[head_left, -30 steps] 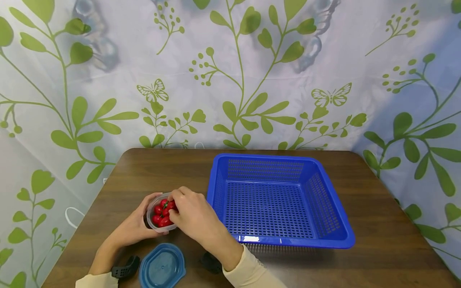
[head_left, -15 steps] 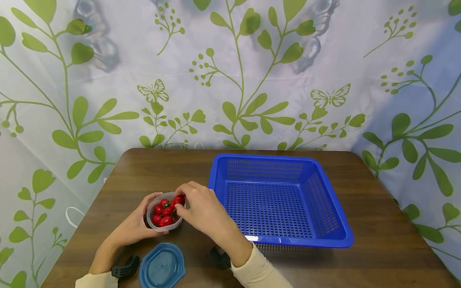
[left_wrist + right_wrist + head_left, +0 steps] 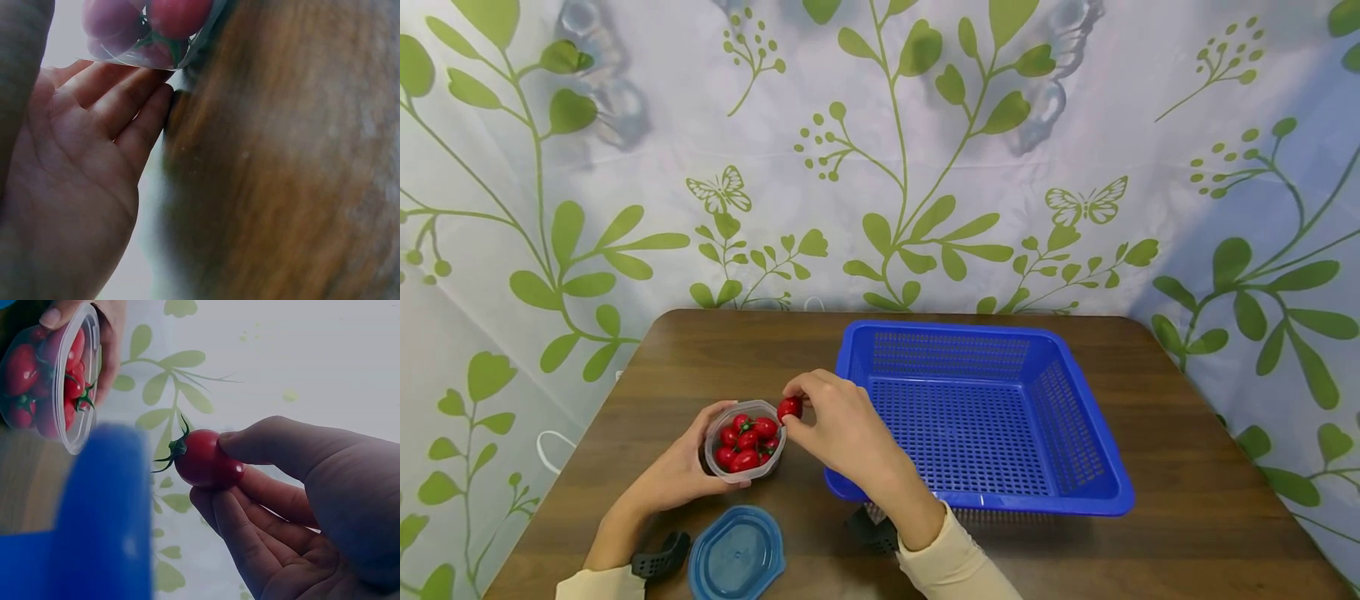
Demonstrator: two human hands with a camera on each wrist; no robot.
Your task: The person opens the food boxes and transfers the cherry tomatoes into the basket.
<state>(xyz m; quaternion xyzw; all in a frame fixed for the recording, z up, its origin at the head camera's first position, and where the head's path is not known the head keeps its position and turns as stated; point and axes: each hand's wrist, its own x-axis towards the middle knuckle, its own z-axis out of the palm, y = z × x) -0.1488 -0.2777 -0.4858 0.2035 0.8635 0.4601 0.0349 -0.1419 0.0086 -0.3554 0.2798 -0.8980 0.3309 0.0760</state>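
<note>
My left hand [image 3: 681, 467] grips a clear plastic tub [image 3: 713, 454] from its left side, thumb near the front and fingers behind. Inside lie several red cherry tomatoes [image 3: 745, 461], some with green stems. Just to the right of the tub's rim, my right hand [image 3: 838, 425] pinches one cherry tomato [image 3: 203, 459] between thumb and fingertips. Its green calyx points away from the palm in the right wrist view. Only the base of the tub, with tomatoes showing through, appears above the left palm [image 3: 81, 156] in the left wrist view.
A large blue plastic basket [image 3: 977, 502] with perforated walls stands right of my right hand, its left front corner partly behind that hand. A blue lid [image 3: 737, 554] lies on the brown table [image 3: 1195, 500] between my forearms. A patterned cloth [image 3: 955, 167] hangs behind.
My right hand has lifted a cherry tomato out of the tub and moved right, toward the basket. The left hand and tub have stayed in place.
</note>
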